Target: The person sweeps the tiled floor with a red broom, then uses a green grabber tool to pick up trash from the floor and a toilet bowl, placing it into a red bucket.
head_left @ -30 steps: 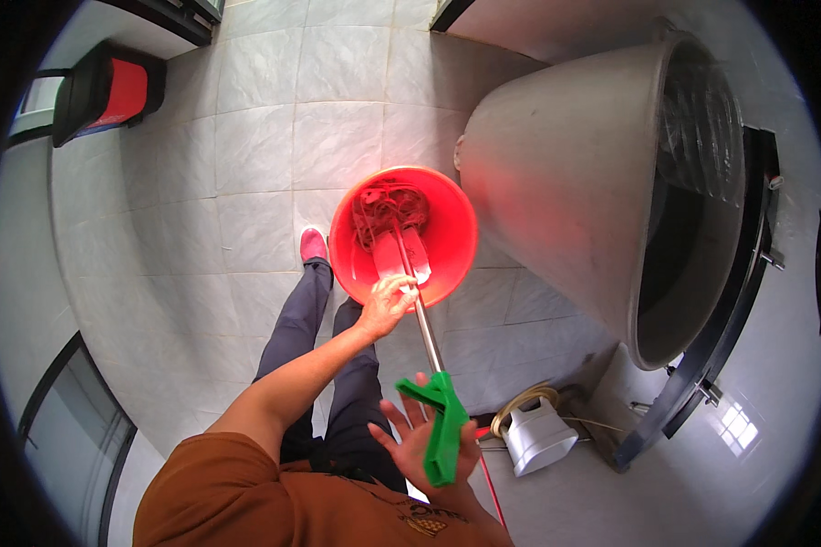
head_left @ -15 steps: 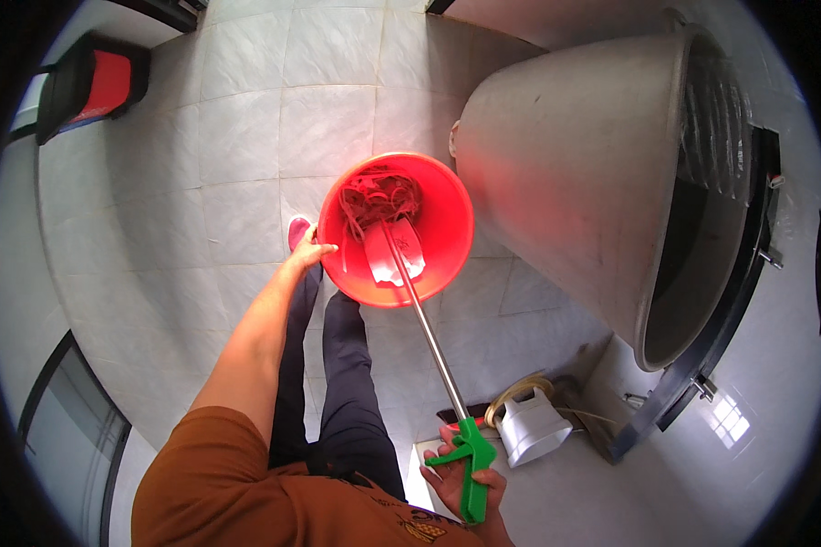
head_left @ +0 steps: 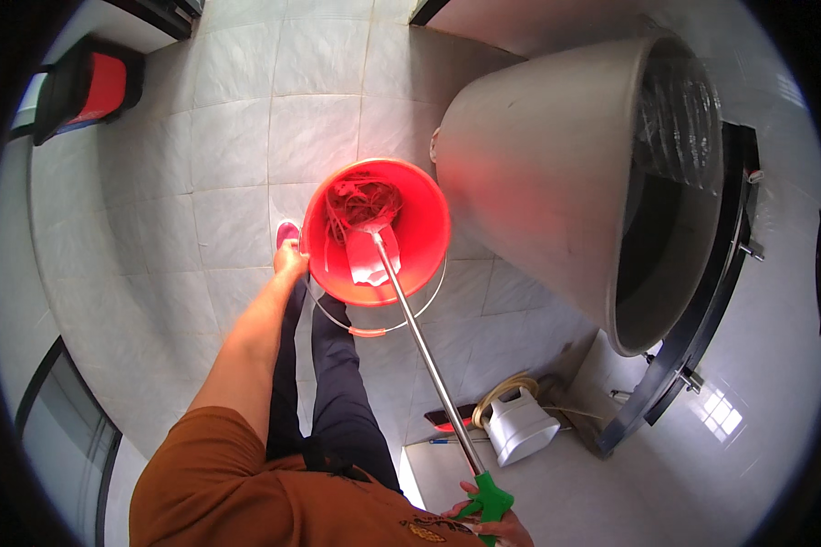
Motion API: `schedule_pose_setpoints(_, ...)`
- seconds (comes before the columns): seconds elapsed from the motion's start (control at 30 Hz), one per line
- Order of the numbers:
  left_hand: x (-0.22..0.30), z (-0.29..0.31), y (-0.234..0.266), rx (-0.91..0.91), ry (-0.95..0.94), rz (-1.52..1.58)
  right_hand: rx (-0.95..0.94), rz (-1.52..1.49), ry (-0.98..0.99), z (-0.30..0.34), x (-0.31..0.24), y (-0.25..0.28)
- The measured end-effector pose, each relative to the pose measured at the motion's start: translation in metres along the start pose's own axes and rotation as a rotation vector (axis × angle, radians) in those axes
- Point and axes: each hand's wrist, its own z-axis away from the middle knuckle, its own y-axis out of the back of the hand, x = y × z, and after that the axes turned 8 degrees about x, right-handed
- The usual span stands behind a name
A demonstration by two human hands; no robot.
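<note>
A red bucket [head_left: 435,219] stands in the middle with its mouth facing me. Its wire bail hangs on the near side, with a red grip [head_left: 367,333]. At the bucket's left rim is my left hand [head_left: 292,262], closed on the edge, its fingers partly hidden. My right hand [head_left: 511,527] grips the green trigger handle of a litter picker [head_left: 424,346], low in view. The metal shaft reaches into the bucket. At its far end lie a tangled stringy mass [head_left: 356,196] and a pale flat piece [head_left: 367,260]; the tool's jaws are hard to make out.
A large grey tub [head_left: 538,182] lies tilted on the right, its mouth toward the wall. A white container [head_left: 520,428] and a coiled tan hose [head_left: 506,392] sit near the lower right wall. A black and red bin [head_left: 100,87] is far left. Grey floor tiles [head_left: 228,146] surround the bucket.
The bucket's bail has come into view on the near side. My right hand and the litter picker's handle have moved lower and slightly right. My left hand has shifted lower along the rim.
</note>
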Motion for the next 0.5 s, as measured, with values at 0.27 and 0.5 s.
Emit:
schedule_pose_setpoints(0.27, 0.022, 0.123, -0.004, -0.709, 0.638, 1.248, -0.08, -0.018, 0.069, 0.038, 0.021, 0.043)
schedule_pose_setpoints(0.5, 0.104, 0.153, -0.037, -0.588, 0.695, 1.456, -0.154, 0.033, 0.139, 0.061, 0.026, 0.075)
